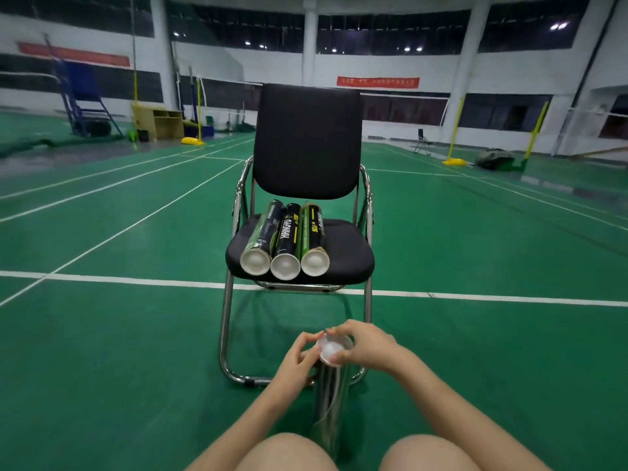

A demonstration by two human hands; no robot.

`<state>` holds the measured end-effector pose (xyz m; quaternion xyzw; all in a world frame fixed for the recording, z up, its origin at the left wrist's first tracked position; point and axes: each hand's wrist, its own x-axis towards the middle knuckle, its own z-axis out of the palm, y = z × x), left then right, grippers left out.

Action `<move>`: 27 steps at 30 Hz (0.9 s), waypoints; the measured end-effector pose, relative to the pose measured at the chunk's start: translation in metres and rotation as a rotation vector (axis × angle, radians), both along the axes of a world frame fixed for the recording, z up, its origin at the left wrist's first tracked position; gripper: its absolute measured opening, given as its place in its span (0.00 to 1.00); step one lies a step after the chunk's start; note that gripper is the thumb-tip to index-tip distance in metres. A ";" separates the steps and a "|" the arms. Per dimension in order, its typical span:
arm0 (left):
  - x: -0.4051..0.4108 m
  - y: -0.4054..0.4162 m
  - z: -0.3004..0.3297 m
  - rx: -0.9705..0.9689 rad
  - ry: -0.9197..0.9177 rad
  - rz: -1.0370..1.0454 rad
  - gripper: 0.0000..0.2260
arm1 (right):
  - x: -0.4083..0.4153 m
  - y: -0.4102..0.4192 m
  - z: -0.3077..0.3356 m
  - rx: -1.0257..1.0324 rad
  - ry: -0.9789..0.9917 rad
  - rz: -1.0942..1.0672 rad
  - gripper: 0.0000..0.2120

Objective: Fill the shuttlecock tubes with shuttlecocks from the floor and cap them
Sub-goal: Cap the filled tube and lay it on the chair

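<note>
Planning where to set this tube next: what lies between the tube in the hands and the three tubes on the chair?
In the head view, only the chair's front edge and chrome frame; no loose object.

Black chair on green court floor

Black chair centre court; yellow net posts; wooden cabinet far-left.

A black padded chair stands on the green court floor astride a white line — on its seat three capped shuttlecock tubes lie side by side, touching, white caps toward the camera.
</note>
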<state>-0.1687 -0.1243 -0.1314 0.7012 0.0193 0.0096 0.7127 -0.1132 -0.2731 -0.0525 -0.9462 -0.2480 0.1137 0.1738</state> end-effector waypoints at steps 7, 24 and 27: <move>-0.003 -0.004 -0.001 0.004 -0.004 0.010 0.06 | -0.009 -0.005 -0.002 0.010 -0.003 0.025 0.25; 0.007 0.000 -0.002 -0.020 0.047 0.007 0.07 | 0.010 -0.010 -0.031 0.331 0.187 0.036 0.24; 0.009 0.000 0.001 -0.037 0.043 0.036 0.06 | 0.013 -0.006 -0.036 0.402 0.225 0.007 0.23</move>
